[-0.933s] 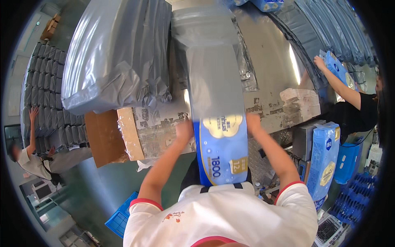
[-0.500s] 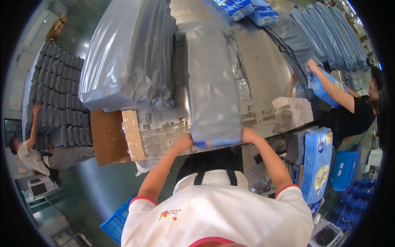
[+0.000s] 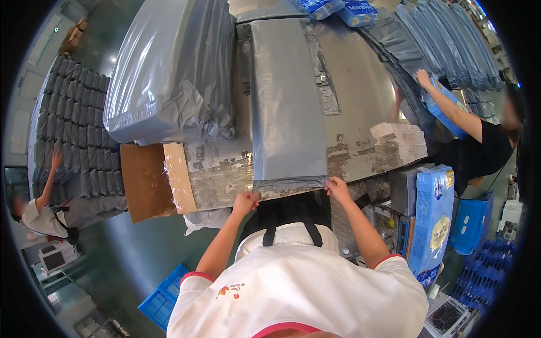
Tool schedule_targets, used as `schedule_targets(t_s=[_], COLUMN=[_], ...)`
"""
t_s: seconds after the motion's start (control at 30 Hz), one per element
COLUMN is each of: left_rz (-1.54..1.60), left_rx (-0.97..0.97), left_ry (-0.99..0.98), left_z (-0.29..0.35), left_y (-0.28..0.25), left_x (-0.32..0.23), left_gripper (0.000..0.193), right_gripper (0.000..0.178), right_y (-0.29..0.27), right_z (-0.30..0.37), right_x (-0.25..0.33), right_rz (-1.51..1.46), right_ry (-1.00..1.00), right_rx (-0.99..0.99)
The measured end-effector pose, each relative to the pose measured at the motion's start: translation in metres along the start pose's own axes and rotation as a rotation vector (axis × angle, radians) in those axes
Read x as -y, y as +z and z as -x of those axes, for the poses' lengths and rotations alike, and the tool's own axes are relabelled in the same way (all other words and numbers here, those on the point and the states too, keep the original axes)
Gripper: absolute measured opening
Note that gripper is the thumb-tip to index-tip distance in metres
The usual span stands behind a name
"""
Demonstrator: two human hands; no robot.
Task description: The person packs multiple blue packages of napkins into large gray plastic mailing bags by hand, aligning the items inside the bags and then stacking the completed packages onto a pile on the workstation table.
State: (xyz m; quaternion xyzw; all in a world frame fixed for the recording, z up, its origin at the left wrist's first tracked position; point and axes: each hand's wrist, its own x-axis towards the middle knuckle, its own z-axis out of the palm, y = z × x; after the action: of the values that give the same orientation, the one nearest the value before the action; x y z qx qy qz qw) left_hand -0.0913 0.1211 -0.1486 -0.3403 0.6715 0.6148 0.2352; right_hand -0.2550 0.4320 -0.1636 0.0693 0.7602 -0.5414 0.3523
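A long, full grey plastic bag (image 3: pixel 287 101) lies lengthwise on the metal table in front of me, its near end at the table's front edge. My left hand (image 3: pixel 247 201) is closed in a pinch at the left corner of the bag's loose near edge. At the right corner, my right hand (image 3: pixel 337 190) pinches the same plastic edge. Between my hands this edge is stretched out nearly straight. What lies inside the bag is hidden by the grey plastic.
Large stacked grey bags (image 3: pixel 169 73) stand left on the table (image 3: pixel 360 84), above a cardboard box (image 3: pixel 145 180). Blue packs (image 3: pixel 360 14) lie at the far side; a tall blue pack (image 3: pixel 433 219) stands right. One co-worker (image 3: pixel 479 146) handles a blue pack; another (image 3: pixel 45 208) touches piled bags.
My hands have moved from the bag's sides to its near corners. The blue strip that showed at its near end is now covered by the drawn-out plastic edge.
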Motion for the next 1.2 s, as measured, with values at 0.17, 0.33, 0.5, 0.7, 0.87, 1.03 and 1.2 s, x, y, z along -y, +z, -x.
schedule_targets(t_s=[0.17,0.33,0.5,0.7,0.87,1.03,1.2], left_rz=[-0.233,-0.859,-0.781,-0.499,-0.594,-0.611,-0.668], left_rx=[0.102,-0.144,-0.037,0.208,0.058,-0.070,-0.183], left_ry=[0.530,0.586,0.887,0.708,0.924,0.759,0.989], left_z=[-0.013,-0.128,-0.135,-0.056,-0.041,-0.007,-0.007], left_y=[0.062,0.113,0.125,0.132,0.111,0.048,0.074], left_x=[-0.034,-0.061,-0.062,-0.109,-0.091,-0.036,-0.074], left_gripper=[0.018,0.019,0.022,0.023,0.013,0.015,0.028], right_gripper=[0.017,0.020,0.018,0.020,0.023,0.023,0.024], right_y=[-0.009,-0.003,0.004,0.014,0.009,0.007,0.024], right_z=[0.003,0.006,0.011,0.012,0.013,0.010,0.018], right_x=[0.002,0.010,0.018,0.026,0.037,0.028,0.037], right_rz=[0.205,0.167,0.079,0.134,0.060,-0.002,0.065], right_ry=[-0.076,-0.070,-0.119,-0.185,-0.065,-0.067,-0.120], right_rx=[0.095,0.167,0.201,0.271,0.363,0.397,0.336])
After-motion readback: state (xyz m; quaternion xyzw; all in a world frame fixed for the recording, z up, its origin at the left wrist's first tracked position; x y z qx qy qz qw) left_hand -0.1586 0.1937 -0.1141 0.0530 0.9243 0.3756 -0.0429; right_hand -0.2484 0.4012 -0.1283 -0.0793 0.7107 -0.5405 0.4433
